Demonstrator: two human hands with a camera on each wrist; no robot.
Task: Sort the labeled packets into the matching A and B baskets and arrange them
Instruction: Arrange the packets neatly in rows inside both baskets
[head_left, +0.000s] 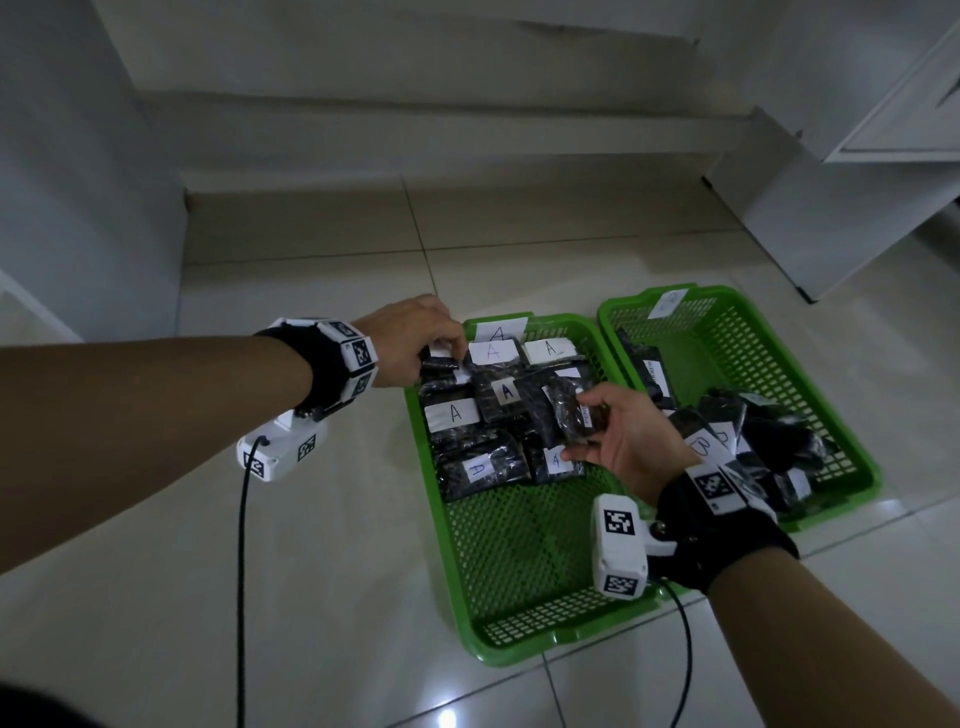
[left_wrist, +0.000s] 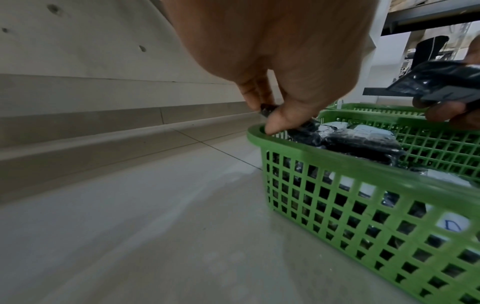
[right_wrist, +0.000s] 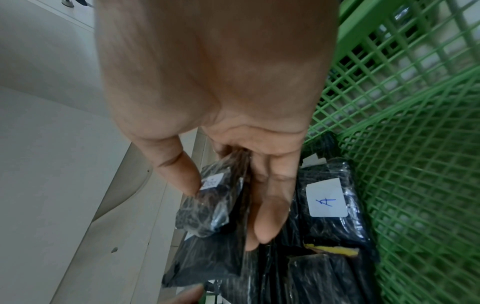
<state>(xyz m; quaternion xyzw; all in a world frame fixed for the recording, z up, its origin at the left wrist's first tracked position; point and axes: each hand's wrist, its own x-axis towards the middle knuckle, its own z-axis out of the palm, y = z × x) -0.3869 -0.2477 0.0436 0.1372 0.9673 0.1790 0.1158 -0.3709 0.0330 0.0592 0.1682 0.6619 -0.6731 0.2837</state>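
Note:
Two green mesh baskets sit side by side on the floor. The A basket (head_left: 524, 587) holds several dark packets with white A labels (head_left: 452, 414) in its far half. The B basket (head_left: 737, 343) holds a pile of dark packets, one labelled B (head_left: 702, 446). My left hand (head_left: 415, 340) pinches a dark packet (left_wrist: 267, 110) at the A basket's far left corner. My right hand (head_left: 618, 434) holds a dark packet (head_left: 574, 415) (right_wrist: 207, 201) between thumb and fingers above the A basket's right side.
The baskets rest on glossy pale floor tiles (head_left: 311, 571). A low step (head_left: 415, 208) and wall run behind them. A white cabinet (head_left: 893, 130) stands at the back right. Black cables (head_left: 241, 571) trail from both wrist cameras across the floor.

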